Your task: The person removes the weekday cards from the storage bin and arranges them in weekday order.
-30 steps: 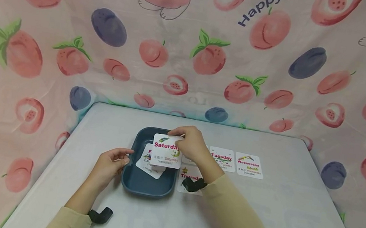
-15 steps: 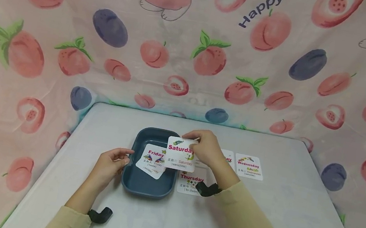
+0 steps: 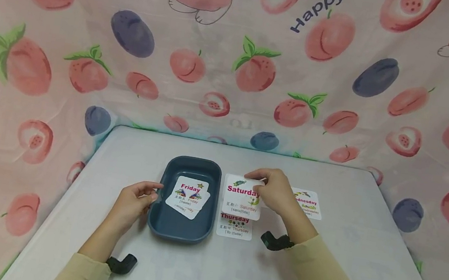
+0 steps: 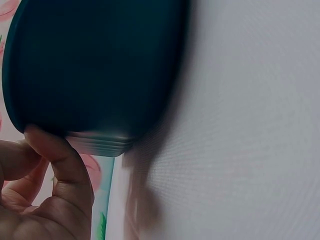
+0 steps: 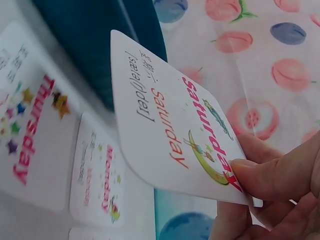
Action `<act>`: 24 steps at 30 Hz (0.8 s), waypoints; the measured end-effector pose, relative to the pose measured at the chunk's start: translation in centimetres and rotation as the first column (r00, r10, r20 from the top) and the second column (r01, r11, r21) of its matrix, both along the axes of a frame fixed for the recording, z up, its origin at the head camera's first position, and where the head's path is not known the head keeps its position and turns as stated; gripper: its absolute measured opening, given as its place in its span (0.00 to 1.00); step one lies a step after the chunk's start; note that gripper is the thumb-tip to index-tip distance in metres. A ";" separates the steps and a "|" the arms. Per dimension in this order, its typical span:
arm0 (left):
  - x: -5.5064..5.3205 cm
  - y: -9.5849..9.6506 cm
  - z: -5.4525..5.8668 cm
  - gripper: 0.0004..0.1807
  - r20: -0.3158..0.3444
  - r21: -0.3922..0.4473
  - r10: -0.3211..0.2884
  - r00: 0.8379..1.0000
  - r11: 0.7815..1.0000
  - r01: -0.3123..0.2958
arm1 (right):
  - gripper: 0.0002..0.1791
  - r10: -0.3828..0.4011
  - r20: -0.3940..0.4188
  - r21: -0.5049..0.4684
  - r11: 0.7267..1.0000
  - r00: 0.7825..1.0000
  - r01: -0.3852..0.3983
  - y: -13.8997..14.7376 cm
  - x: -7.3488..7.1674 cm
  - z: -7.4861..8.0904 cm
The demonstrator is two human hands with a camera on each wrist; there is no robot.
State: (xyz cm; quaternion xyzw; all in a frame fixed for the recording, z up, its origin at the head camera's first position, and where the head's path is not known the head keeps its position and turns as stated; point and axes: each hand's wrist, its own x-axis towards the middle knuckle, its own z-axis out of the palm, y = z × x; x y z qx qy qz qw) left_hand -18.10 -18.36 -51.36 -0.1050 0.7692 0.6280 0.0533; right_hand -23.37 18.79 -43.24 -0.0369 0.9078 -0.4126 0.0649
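Observation:
My right hand [image 3: 279, 194] pinches a white Saturday card [image 3: 241, 203] by its upper right edge, and holds it raised over the table. Behind it in the head view, the Monday card [image 5: 92, 175] is hidden; the right wrist view shows it beside the Thursday card [image 3: 234, 228]. My left hand [image 3: 132, 201] grips the left rim of a dark blue tray [image 3: 179, 230] with thumb and fingertips. Inside the tray, a Friday card [image 3: 189, 195] lies on top of another, mostly covered card [image 3: 187, 211].
A Wednesday card [image 3: 308, 206] lies flat on the white table [image 3: 362, 267], partly behind my right hand. Fruit-printed cloth [image 3: 227, 63] hangs at the back and sides. A black wrist mount [image 3: 276, 241] sits on my right wrist.
My right hand has carried the Saturday card rightward from above the tray to beyond its right side, uncovering the Friday card. The left hand and tray have stayed in place.

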 end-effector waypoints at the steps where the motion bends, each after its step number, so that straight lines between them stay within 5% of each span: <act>1: 0.0 0.0 0.0 0.18 -0.001 0.000 -0.001 1.000 1.000 0.001 | 0.21 0.001 0.002 -0.003 1.000 1.000 -0.001 0.3 0.1 -0.1; 24: 0.0 0.1 -0.1 0.18 0.012 0.005 0.008 1.000 1.000 -0.008 | 0.23 -0.040 0.059 0.128 0.991 0.997 0.032 7.8 2.2 -2.8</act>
